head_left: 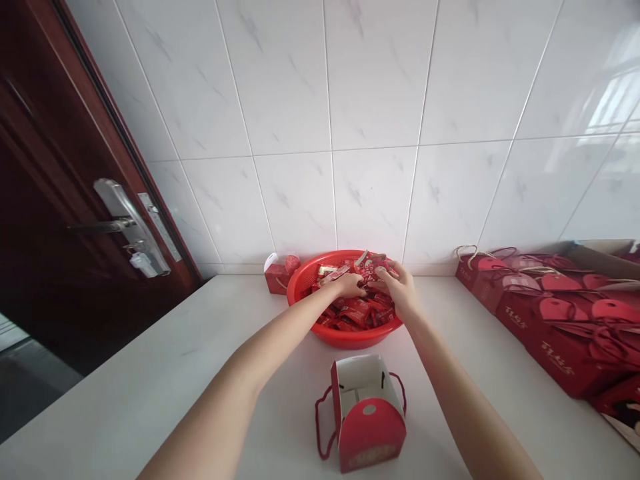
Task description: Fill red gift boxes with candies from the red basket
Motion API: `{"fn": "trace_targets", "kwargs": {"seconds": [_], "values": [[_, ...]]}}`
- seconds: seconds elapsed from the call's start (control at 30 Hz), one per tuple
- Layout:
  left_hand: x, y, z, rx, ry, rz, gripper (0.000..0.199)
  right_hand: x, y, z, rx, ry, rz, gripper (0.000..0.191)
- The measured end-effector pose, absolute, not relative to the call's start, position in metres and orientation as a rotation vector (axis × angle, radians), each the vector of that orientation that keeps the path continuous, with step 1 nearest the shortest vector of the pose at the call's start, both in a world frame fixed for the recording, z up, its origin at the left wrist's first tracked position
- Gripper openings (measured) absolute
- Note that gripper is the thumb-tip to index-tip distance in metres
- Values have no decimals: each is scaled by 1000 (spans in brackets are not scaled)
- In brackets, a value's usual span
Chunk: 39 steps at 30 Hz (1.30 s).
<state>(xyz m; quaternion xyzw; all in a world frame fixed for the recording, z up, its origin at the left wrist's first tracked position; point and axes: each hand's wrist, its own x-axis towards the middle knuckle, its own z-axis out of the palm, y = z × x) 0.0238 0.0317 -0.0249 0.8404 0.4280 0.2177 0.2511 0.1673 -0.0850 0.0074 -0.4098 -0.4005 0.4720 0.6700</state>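
A: Where are the packets?

B: Heaped in the red basket, at the far side of the desk, close to the tiled wall

A: And the right hand?

B: Over the right part of the basket, its fingers bent in close on a patterned packet, red and white, which they hold at the top of the heap

A: The left hand?

B: In from the left, just beside the right one, fingers curled down among the packets. Their tips are small and partly hidden, so I can't tell how far apart they are or whether they have hold of anything

A: What stands on the near side?

B: An open box, red outside and white inside, between the forearms and apart from the basket. Its rounded flap is on the near side, with cords at left and right

A: And around those?

B: A small box just left of the basket; red boxes packed together well off to the right, some with gold lettering; a dark red door on the left, with a metal handle
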Motion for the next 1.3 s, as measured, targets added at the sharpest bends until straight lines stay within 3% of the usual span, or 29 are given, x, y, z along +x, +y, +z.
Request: {"fn": "trace_targets", "kwargs": {"seconds": [0.33,0.57,0.97,1.3], "values": [[36,32,-33,2219,1307,382,23,167,-85,9,-967,-854,1016,40],[30,38,-24,2030,1371,643,26,167,-86,8,-980,-796,982,38],[13,36,11,1726,1265,1073,13,165,-89,12,-919,-789,970,30],[8,15,29,1603,1323,1128,14,165,-87,11,-880,-812,998,27]]}}
